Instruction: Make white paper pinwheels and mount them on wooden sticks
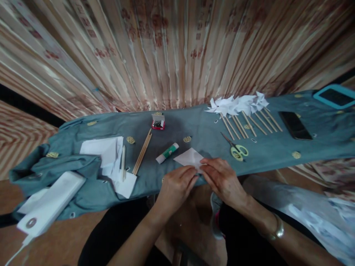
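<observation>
A square of white paper point(190, 156), with faint crease lines, is held at the near edge of the cloth-covered table. My left hand point(179, 183) pinches its near left side, fingers closed. On the near right side, my right hand point(220, 177) grips the same sheet between thumb and fingers. Both hands almost meet at the paper's near corner, which they partly hide. Left of the paper lies a green and white glue stick point(167, 153). To the right rest scissors point(237, 149) with yellow-green handles, their blades pointing away.
Paper pinwheels point(238, 105) on wooden sticks lie at the back right, near a black phone point(295, 125) and a blue-framed device point(335, 96). Leftward are a small red box point(158, 122), wooden sticks point(142, 153), stacked paper point(107, 147) and a white power strip point(52, 203).
</observation>
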`<state>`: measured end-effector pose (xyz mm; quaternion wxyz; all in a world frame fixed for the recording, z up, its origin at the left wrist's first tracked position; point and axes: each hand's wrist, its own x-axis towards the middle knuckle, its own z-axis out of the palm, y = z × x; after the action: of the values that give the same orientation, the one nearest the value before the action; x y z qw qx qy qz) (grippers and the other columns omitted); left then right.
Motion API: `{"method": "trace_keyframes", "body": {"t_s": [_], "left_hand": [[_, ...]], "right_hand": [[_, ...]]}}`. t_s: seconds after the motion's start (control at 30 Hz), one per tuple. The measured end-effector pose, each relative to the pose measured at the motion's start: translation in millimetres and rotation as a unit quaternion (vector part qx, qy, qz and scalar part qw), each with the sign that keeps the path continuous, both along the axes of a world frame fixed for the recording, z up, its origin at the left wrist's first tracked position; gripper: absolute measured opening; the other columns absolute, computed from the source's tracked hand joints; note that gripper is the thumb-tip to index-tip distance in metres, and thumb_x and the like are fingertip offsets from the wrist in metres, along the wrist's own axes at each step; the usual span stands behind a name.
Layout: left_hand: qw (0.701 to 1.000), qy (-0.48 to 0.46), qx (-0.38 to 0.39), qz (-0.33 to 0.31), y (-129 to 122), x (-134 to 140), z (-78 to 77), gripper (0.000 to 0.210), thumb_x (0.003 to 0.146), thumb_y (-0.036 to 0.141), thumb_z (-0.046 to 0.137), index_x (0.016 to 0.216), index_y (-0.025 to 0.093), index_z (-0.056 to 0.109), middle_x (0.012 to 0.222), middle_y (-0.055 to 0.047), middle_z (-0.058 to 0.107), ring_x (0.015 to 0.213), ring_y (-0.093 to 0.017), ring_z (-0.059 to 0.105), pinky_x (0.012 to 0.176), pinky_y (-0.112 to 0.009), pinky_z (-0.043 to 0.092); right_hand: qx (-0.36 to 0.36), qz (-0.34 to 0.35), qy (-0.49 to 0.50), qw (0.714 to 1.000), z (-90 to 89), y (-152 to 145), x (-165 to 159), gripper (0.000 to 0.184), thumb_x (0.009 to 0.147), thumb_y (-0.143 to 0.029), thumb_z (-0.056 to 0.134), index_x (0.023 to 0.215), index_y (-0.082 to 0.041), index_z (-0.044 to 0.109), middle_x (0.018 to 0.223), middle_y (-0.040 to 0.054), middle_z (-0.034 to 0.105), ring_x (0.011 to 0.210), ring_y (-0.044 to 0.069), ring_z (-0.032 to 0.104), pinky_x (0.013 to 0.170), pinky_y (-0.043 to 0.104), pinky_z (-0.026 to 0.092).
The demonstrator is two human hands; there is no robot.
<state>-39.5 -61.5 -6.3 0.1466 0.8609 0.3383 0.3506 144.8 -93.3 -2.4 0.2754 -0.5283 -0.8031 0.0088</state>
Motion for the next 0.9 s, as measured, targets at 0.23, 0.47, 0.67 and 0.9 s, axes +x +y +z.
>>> {"method": "trace_keyframes", "body": {"t_s": [0.23, 0.47, 0.67, 0.9], "left_hand": [[0.995, 0.073, -0.041, 0.048, 11.7, -0.1, -15.6, 0.019, 0.09, 0.024, 0.056, 0.104, 0.018, 0.067, 0.088, -0.007, 0.072, 0.088, -0.023, 0.058, 0.077, -0.039, 0.047], [0.987, 0.118, -0.08, 0.08, 19.0, -4.7, -23.1, 0.024, 0.091, 0.024, 0.054, 0.112, 0.018, 0.065, 0.086, -0.007, 0.07, 0.082, -0.022, 0.058, 0.076, -0.039, 0.046], [0.994, 0.091, -0.024, 0.054, -1.2, -0.1, -26.4, 0.038, 0.091, 0.017, 0.049, 0.129, 0.018, 0.051, 0.128, -0.012, 0.061, 0.117, -0.026, 0.055, 0.096, -0.045, 0.047], [0.985, 0.174, -0.006, -0.012, -29.5, 12.9, -44.9, 0.05, 0.089, 0.013, 0.045, 0.138, 0.009, 0.039, 0.145, -0.017, 0.046, 0.141, -0.029, 0.032, 0.11, -0.051, 0.037]], "right_hand": [[-0.121, -0.033, 0.155, 0.98, -20.7, 1.4, 13.7, 0.017, 0.092, -0.029, 0.053, 0.095, -0.021, 0.068, 0.097, 0.0066, 0.072, 0.092, 0.021, 0.066, 0.085, 0.038, 0.052], [-0.19, -0.1, 0.234, 0.948, -32.3, 18.9, 13.1, 0.014, 0.088, -0.031, 0.058, 0.085, -0.021, 0.069, 0.085, 0.0032, 0.072, 0.078, 0.018, 0.066, 0.075, 0.032, 0.052], [-0.169, -0.13, 0.215, 0.953, -37.2, 31.1, 11.8, 0.014, 0.086, -0.032, 0.06, 0.08, -0.022, 0.068, 0.087, 0.0037, 0.072, 0.079, 0.018, 0.065, 0.075, 0.031, 0.051], [-0.153, -0.152, 0.216, 0.952, -42.3, 36.4, 9.1, 0.012, 0.084, -0.028, 0.063, 0.073, -0.022, 0.066, 0.089, 0.0047, 0.071, 0.085, 0.019, 0.065, 0.082, 0.033, 0.05]]}}
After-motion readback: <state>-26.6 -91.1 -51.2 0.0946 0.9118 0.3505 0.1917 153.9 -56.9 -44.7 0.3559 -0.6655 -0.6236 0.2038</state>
